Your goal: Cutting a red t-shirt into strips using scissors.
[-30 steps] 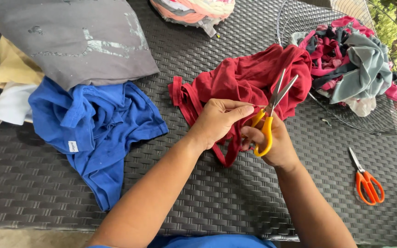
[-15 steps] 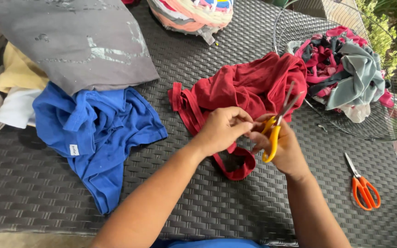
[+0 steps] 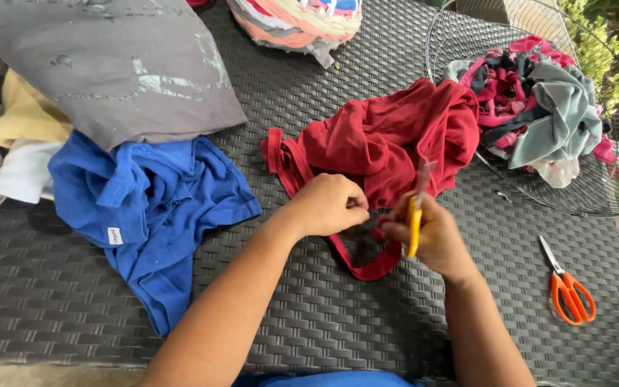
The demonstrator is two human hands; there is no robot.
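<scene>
A crumpled red shirt (image 3: 388,136) lies in the middle of the dark woven table (image 3: 309,301). A red strip of it loops down toward me below my hands. My left hand (image 3: 327,204) pinches the red fabric by the strip. My right hand (image 3: 431,236) grips yellow-handled scissors (image 3: 415,215), blades pointing up and away at the shirt, blurred by motion. The two hands are nearly touching.
A blue shirt (image 3: 145,208) lies at left, under a grey garment (image 3: 109,64) with cream and white clothes beside it. A round wire basket (image 3: 610,172) at right holds grey and pink fabric scraps. Orange-handled scissors (image 3: 567,287) lie at right. A striped bundle (image 3: 295,18) sits at the far edge.
The scissors have swung from a slant to nearly upright and moved slightly toward me. My hands stay together on the red strip.
</scene>
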